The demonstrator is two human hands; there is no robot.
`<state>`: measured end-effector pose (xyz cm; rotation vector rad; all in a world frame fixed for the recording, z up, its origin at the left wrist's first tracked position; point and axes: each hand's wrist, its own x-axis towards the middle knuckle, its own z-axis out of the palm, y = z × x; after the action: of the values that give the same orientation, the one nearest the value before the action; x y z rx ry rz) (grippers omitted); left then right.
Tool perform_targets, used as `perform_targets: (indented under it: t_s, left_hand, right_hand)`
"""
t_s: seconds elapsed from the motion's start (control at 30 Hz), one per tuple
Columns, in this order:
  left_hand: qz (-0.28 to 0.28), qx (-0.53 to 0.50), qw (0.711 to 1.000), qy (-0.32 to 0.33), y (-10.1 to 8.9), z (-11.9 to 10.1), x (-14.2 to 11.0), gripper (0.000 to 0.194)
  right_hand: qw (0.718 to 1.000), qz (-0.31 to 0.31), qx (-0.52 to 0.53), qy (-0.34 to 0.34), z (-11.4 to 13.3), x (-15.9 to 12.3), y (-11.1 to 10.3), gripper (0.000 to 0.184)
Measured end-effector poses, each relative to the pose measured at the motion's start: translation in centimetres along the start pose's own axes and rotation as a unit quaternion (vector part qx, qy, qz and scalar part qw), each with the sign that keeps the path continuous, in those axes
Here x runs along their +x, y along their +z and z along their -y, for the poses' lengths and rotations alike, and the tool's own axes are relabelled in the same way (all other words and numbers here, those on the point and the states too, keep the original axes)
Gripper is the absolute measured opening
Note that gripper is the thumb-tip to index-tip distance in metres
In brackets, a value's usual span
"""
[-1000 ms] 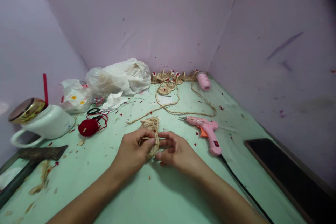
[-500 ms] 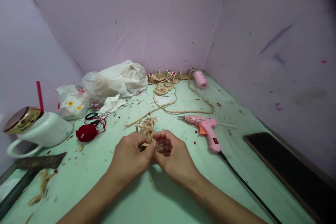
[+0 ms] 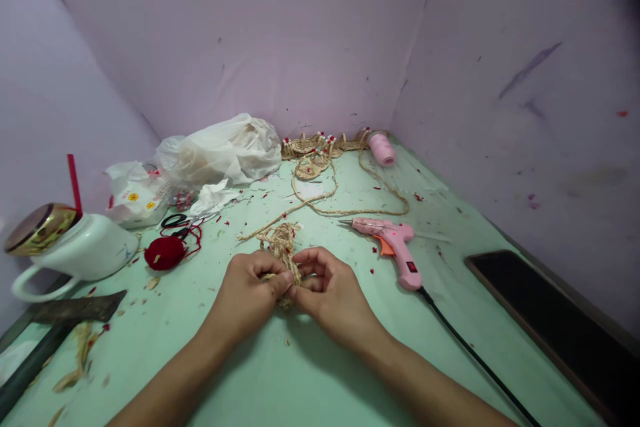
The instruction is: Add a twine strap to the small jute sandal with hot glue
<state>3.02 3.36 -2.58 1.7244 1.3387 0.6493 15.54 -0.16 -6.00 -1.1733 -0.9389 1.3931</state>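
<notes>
The hammer [image 3: 75, 307] lies below the mug [image 3: 95, 247], with the yarn [image 3: 165, 253] to their right. At the table's middle, the left hand [image 3: 246, 290] and right hand [image 3: 336, 290] pinch the braid [image 3: 284, 247] between them. Right of it lies the glue gun [image 3: 395, 243], then the phone [image 3: 545, 327].

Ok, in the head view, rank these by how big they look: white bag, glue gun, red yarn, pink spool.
1. White bag
2. Glue gun
Unsure: red yarn and pink spool; the spool lies farther back.
</notes>
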Motion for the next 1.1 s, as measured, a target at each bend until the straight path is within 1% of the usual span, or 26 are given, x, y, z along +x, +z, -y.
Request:
perform_targets:
  t_s: [0.27, 0.33, 0.4, 0.43, 0.47, 0.53, 0.57, 0.6, 0.63, 0.7, 0.73, 0.77, 0.8, 0.87, 0.97, 1.03, 1.1]
  left_hand:
    - [0.013, -0.02, 1.0, -0.019, 0.1, 0.0, 0.2, 0.016]
    - [0.02, 0.002, 1.0, -0.022, 0.1, -0.2, 0.1, 0.018]
    - [0.016, 0.034, 0.999, -0.01, -0.1, -0.4, 0.0, 0.018]
    - [-0.001, 0.045, 0.999, 0.005, -0.3, -0.5, -0.1, 0.018]
    - [-0.03, 0.049, 0.998, 0.02, -0.6, -0.6, 0.0, 0.02]
    - [-0.11, 0.034, 0.993, 0.036, -1.3, -0.4, 0.2, 0.024]
    - [-0.143, 0.015, 0.989, 0.024, -1.6, -0.1, 0.4, 0.025]
    - [-0.158, -0.012, 0.987, -0.004, -1.8, 0.1, 0.6, 0.025]
    - [-0.154, -0.047, 0.986, -0.041, -1.9, 0.4, 0.7, 0.026]
    - [-0.098, -0.142, 0.979, -0.109, -1.6, 1.0, 1.0, 0.028]
    - [-0.059, -0.188, 0.972, -0.127, -1.3, 1.2, 1.1, 0.03]
    - [-0.028, -0.225, 0.965, -0.13, -0.9, 1.4, 1.1, 0.032]
    - [-0.01, -0.251, 0.959, -0.128, -0.5, 1.5, 1.2, 0.033]
    - [-0.012, -0.274, 0.954, -0.123, 0.0, 1.5, 1.2, 0.032]
    - [-0.026, -0.283, 0.949, -0.136, 0.1, 1.4, 1.1, 0.028]
    - [-0.023, -0.284, 0.949, -0.135, 0.1, 1.3, 1.0, 0.026]
    - [-0.02, -0.276, 0.953, -0.126, 0.2, 1.3, 0.9, 0.023]
  right_hand:
    - [1.0, 0.007, 0.014, 0.003, 0.0, 0.0, -0.1, 0.031]
    - [1.0, 0.002, 0.017, 0.002, -0.1, 0.1, -0.1, 0.032]
    - [1.0, -0.006, 0.029, 0.009, -0.3, 0.3, -0.2, 0.031]
    - [0.999, -0.01, 0.043, 0.016, -0.4, 0.5, -0.3, 0.031]
    - [0.998, -0.014, 0.062, 0.025, -0.5, 0.6, -0.4, 0.032]
    - [0.993, -0.025, 0.108, 0.049, -0.5, 0.9, -0.7, 0.035]
    - [0.989, -0.034, 0.131, 0.058, -0.4, 1.1, -0.9, 0.038]
    - [0.986, -0.042, 0.15, 0.064, -0.2, 1.1, -1.1, 0.04]
    - [0.983, -0.047, 0.166, 0.065, -0.1, 1.2, -1.3, 0.042]
    - [0.979, -0.049, 0.187, 0.059, 0.3, 1.1, -1.7, 0.045]
    - [0.979, -0.047, 0.19, 0.057, 0.5, 1.1, -1.8, 0.046]
    - [0.979, -0.044, 0.189, 0.058, 0.6, 1.0, -1.9, 0.046]
    - [0.98, -0.042, 0.184, 0.061, 0.7, 1.0, -1.9, 0.047]
    - [0.982, -0.037, 0.174, 0.065, 0.7, 1.0, -1.9, 0.047]
    - [0.985, -0.026, 0.16, 0.054, 0.5, 1.1, -1.8, 0.047]
    - [0.99, -0.04, 0.132, 0.03, 0.3, 1.2, -1.9, 0.042]
    - [0.995, -0.069, 0.069, 0.001, 0.0, 1.2, -1.9, 0.035]
